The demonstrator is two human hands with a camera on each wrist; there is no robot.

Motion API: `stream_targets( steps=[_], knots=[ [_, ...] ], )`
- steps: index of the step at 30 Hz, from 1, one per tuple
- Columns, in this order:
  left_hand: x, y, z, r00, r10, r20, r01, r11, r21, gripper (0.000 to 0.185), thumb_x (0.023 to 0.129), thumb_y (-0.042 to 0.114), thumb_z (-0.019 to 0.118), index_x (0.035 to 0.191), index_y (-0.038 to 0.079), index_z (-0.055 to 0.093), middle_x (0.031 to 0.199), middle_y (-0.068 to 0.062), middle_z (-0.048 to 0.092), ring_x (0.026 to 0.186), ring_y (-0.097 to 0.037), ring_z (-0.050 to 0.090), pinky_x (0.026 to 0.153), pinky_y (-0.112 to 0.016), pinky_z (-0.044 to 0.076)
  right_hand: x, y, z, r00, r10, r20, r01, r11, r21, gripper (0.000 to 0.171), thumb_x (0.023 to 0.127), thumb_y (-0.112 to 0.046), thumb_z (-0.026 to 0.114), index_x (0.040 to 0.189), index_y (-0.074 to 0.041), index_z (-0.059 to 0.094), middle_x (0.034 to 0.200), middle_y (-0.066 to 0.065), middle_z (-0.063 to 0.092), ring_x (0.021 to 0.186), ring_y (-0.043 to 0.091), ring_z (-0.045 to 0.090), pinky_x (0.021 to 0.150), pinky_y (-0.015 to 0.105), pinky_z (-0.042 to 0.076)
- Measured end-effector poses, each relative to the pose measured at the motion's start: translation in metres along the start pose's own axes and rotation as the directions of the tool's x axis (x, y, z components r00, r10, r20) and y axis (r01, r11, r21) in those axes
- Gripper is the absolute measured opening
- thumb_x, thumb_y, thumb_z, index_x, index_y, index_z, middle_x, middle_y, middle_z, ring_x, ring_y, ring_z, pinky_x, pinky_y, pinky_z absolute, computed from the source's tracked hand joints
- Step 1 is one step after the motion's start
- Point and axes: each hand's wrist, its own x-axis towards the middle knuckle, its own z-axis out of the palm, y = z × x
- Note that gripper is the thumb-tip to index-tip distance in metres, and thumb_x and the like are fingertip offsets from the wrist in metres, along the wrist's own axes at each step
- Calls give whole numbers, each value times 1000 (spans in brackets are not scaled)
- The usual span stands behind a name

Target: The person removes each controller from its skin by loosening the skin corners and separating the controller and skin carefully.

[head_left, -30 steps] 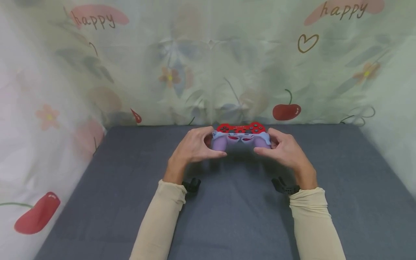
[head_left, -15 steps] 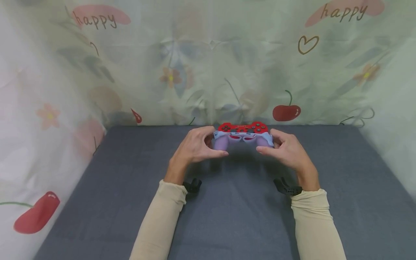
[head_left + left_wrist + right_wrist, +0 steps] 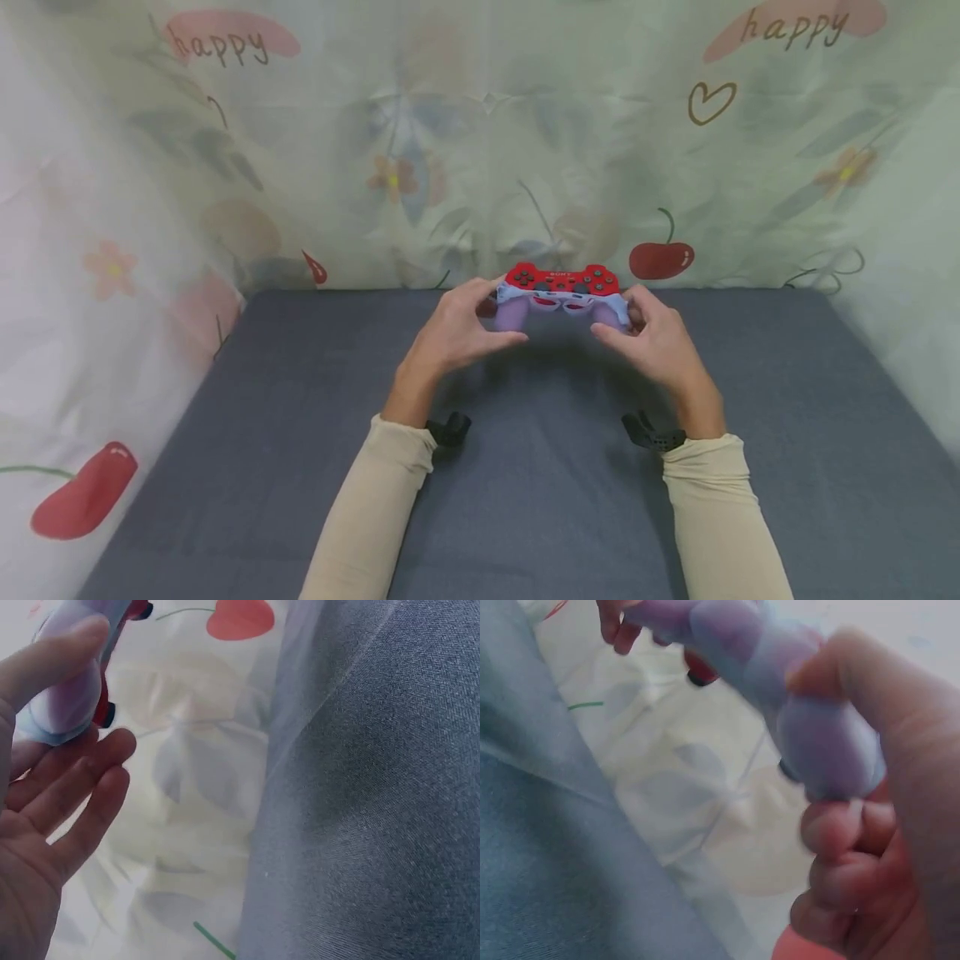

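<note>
A red game controller [image 3: 562,282] marked SONY, with a pale blue and purple cover [image 3: 513,312] round its grips, is held up over the far part of the table. Its button face shows in the head view. My left hand [image 3: 463,323] pinches the left end, thumb on the near side and fingers beyond. The right end is gripped by my right hand [image 3: 654,335] in the same way. In the left wrist view the thumb [image 3: 64,656] presses the cover while the lower fingers spread loosely. In the right wrist view the fingers [image 3: 844,877] curl under the grip.
Dark grey cloth [image 3: 540,500] covers the table. A printed curtain [image 3: 337,150] with cherries and flowers hangs along the back edge and both sides. Black wrist cameras [image 3: 450,429] sit at both beige sleeves [image 3: 367,517].
Both hands have raised the controller slightly, and its face has tipped more toward the head camera, so the buttons and lettering show better. The grip at each end stays the same.
</note>
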Motion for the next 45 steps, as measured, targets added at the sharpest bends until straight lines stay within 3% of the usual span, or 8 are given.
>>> stream_targets(
  steps=[4,7,10,15,23,29,36,45],
  knots=[
    [-1,4,0,1000,-9,-18,10,997,77,70,79,42,87,140,18,61,117,2,68,99,-13,68,85,-32,59,1,-7,-4,997,40,73,-38,999,-33,62,95,-36,70,145,-9,45,99,18,73,82,25,62,70,31,51],
    [-2,6,0,1000,-12,-28,16,989,148,58,79,45,86,125,15,66,109,2,70,94,-14,69,82,-32,58,1,-9,-6,987,77,142,-72,997,-39,71,98,-39,66,154,-9,36,111,21,72,92,27,65,76,32,52],
    [-4,7,0,999,4,-46,6,977,211,50,78,46,86,112,16,66,100,3,68,89,-13,66,78,-31,56,-1,-8,-8,983,89,161,-80,995,-65,61,99,-41,65,144,-6,44,107,19,69,90,26,62,74,32,50],
    [-5,1,0,991,110,-78,-86,961,263,49,74,47,89,99,16,60,90,0,62,77,-10,55,69,-27,50,-2,-5,-8,987,58,153,-48,997,-65,44,98,-39,67,122,-8,47,77,7,53,68,19,50,62,32,43],
    [-6,-8,-1,970,232,-79,-209,951,228,51,69,51,90,88,13,61,78,5,56,69,-8,51,64,-24,45,-5,2,-4,994,28,107,-34,998,53,36,93,-37,74,101,-13,48,62,-1,35,53,14,36,52,33,34],
    [-7,-11,-2,965,248,-87,-224,949,223,51,70,54,89,87,15,60,78,4,56,69,-8,50,64,-25,43,-4,6,-1,993,38,110,-47,996,78,39,92,-39,75,100,-13,47,63,0,35,53,13,36,51,33,34],
    [-6,-16,-2,974,213,-78,-194,960,204,50,71,53,89,86,19,55,79,0,56,70,-9,48,64,-25,41,-5,8,-2,986,-4,167,7,1000,-14,47,85,-41,82,104,-17,46,78,3,43,68,16,45,59,29,39],
    [-4,-12,0,973,226,-53,-217,967,136,50,72,53,87,82,19,52,74,4,48,67,-9,47,63,-25,39,-9,5,-11,991,27,134,-36,997,69,52,83,-39,86,88,-15,40,68,0,30,61,12,34,53,32,32]
  ],
)
